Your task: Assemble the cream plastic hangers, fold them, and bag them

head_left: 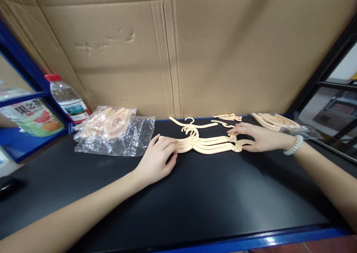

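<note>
Hangers (213,149) lie stacked toward the far edge of the surface (195,197), loose pieces (228,117), I judge, remaining, my left hand (157,157) and right hand (262,136) half-curled, grip unclear.

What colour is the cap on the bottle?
The cap is red, seen in the head view.

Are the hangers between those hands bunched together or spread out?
Bunched: the hangers lie close alongside each other, their hooks crowded together.
</note>
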Demonstrator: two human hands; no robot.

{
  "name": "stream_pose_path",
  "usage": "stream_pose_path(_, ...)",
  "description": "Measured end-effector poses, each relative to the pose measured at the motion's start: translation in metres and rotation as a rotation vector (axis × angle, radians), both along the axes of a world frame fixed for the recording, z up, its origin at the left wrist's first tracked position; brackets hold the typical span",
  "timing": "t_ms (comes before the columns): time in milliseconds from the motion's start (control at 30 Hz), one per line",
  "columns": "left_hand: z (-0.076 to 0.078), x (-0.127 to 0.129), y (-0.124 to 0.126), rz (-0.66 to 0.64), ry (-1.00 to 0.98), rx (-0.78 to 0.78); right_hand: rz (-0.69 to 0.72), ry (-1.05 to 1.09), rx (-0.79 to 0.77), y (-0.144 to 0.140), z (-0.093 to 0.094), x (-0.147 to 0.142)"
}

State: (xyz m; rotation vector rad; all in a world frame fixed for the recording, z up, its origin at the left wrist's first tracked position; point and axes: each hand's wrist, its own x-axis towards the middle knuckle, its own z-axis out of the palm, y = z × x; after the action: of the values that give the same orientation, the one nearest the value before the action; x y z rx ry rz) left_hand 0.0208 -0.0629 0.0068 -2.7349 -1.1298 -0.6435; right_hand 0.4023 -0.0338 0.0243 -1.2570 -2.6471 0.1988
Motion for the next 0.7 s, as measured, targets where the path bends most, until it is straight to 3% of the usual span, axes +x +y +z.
stream_pose_path(700,-0.003,0.0,0.002,-0.01,-0.02,0.015,-0.068,-0.049,-0.021,-0.007,0.018,-0.003)
